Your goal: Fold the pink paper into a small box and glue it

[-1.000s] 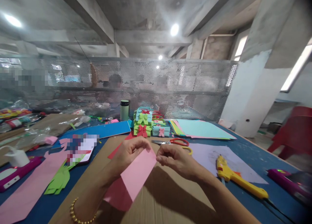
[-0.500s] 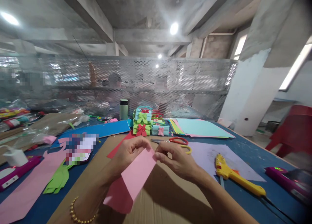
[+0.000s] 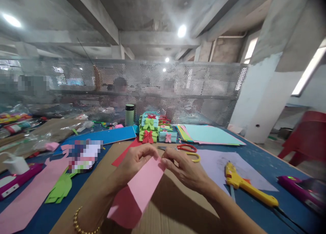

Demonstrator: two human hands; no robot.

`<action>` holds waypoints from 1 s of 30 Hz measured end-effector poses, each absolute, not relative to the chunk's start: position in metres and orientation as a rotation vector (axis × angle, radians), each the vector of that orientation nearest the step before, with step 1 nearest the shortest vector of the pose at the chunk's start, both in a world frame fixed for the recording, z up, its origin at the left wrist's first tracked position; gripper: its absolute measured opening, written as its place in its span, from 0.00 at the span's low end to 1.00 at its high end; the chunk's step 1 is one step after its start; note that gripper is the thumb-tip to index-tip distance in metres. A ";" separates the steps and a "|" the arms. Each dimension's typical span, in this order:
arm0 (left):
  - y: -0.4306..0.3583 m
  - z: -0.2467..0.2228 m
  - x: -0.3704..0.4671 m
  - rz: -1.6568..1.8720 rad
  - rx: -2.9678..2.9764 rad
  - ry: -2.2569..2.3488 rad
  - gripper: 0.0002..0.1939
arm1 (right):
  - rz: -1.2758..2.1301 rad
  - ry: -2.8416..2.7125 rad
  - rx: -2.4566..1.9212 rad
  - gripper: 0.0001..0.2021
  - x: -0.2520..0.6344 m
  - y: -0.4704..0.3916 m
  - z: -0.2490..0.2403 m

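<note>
A folded piece of pink paper (image 3: 147, 183) hangs between my two hands over a brown cardboard sheet (image 3: 178, 210). My left hand (image 3: 140, 157) is closed on its upper left edge, fingers curled behind it. At the upper right corner, my right hand (image 3: 177, 162) pinches the paper between thumb and index finger. Just behind the hands lie scissors with red handles (image 3: 187, 148) and another pair with yellow handles (image 3: 195, 157). Small green and blue paper bags with bows (image 3: 149, 127) stand further back.
A yellow glue gun (image 3: 251, 188) lies on lilac paper (image 3: 216, 159) at the right. Green paper strips (image 3: 59, 190) and pink paper (image 3: 30, 193) lie left. Coloured sheets (image 3: 214, 135), a bottle (image 3: 129, 115) and a mesh partition (image 3: 152, 74) are behind.
The pink paper has tilted slightly, its lower end shifting a little down and to the right. Both hands keep nearly the same hold.
</note>
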State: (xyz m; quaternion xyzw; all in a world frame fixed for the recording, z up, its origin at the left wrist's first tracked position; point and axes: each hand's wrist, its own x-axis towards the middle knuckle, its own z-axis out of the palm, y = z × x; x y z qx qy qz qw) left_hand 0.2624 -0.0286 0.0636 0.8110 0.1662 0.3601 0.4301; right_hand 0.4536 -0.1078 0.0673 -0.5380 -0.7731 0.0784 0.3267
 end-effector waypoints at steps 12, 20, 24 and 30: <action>-0.031 0.054 0.267 0.794 1.975 0.445 0.08 | 0.319 -2.018 -1.339 0.09 0.458 -0.107 0.065; -0.033 0.052 0.267 0.748 2.046 0.399 0.10 | 0.373 -2.003 -1.312 0.10 0.453 -0.109 0.069; -0.030 0.048 0.267 0.744 2.147 0.396 0.10 | 0.451 -2.022 -1.270 0.11 0.453 -0.110 0.071; -0.029 0.063 0.260 0.572 2.274 0.484 0.15 | 0.381 -2.064 -1.240 0.12 0.469 -0.103 0.066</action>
